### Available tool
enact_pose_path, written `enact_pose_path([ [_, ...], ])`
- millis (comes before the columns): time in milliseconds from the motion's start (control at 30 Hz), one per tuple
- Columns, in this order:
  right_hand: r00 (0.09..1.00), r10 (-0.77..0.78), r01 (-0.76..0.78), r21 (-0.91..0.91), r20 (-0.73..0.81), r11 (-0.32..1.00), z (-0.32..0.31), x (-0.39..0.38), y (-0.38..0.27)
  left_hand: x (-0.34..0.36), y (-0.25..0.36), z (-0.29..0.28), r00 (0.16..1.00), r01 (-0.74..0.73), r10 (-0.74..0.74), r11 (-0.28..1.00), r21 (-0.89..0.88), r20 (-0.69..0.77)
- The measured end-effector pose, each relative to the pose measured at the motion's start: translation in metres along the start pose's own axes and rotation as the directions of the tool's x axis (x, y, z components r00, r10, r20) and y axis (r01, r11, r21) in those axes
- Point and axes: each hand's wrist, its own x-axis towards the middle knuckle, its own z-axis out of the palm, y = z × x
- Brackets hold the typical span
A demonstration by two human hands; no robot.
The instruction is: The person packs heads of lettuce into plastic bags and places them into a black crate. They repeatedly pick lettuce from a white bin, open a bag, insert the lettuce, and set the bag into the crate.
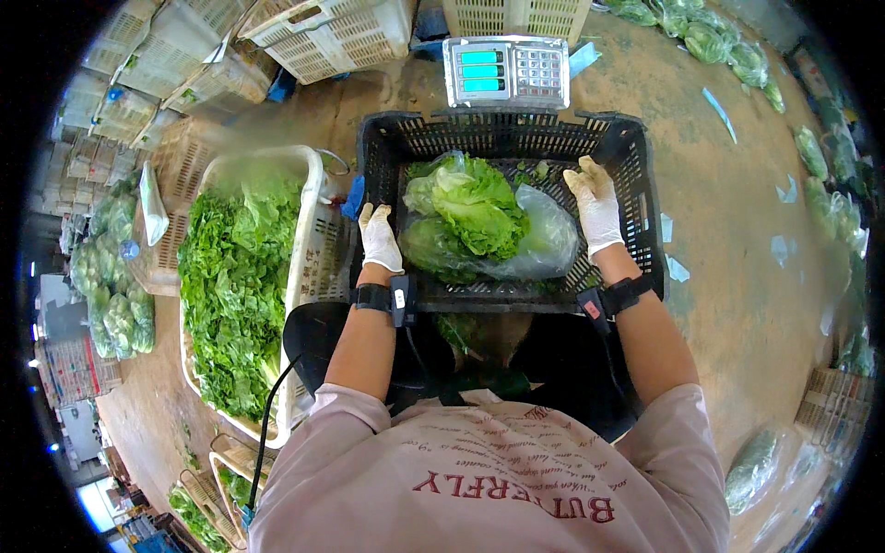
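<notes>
A black plastic crate (507, 300) stands in front of me with leafy green lettuce (479, 207) lying in it. Clear plastic bagging (544, 230) spreads over and under the leaves, mostly on their right. My left hand (380, 238), in a white glove, is over the crate's left side, fingers pointing away from me and holding nothing. On the other side, my right hand (595, 201), also gloved and stained at the fingertips, is by the crate's right side. Its fingers are loosely bent and apart, clear of the bag. A digital scale display (507, 72) stands just beyond the crate.
To my left, a white basket (309, 230) is heaped with loose green leaves (235, 295). Pale crates (332, 41) are stacked at the far left. Bagged vegetables (710, 41) line the far right floor, where blue scraps (719, 115) lie. Another bagged bundle (754, 468) rests near right.
</notes>
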Motion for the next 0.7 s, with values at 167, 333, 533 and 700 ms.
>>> enact_pose_path([
  [167,1.0,0.017,-0.015,-0.108,0.012,0.994,0.012,-0.006,-0.012,-0.002,-0.001,0.002,0.997,0.037,-0.039,0.999,0.027,0.074],
  [333,0.991,-0.065,0.104,-0.38,0.114,0.919,0.017,-0.013,-0.011,-0.002,-0.003,0.026,0.993,0.079,-0.08,0.997,0.013,0.081],
  [533,0.857,0.331,0.154,-0.808,0.396,0.569,0.024,-0.019,-0.019,0.103,-0.074,0.036,0.932,-0.04,-0.007,0.992,0.12,0.362],
  [700,0.92,0.23,-0.045,-0.497,0.318,0.867,0.018,-0.007,0.009,0.153,-0.094,0.044,0.86,-0.114,-0.276,0.715,0.69,0.429],
])
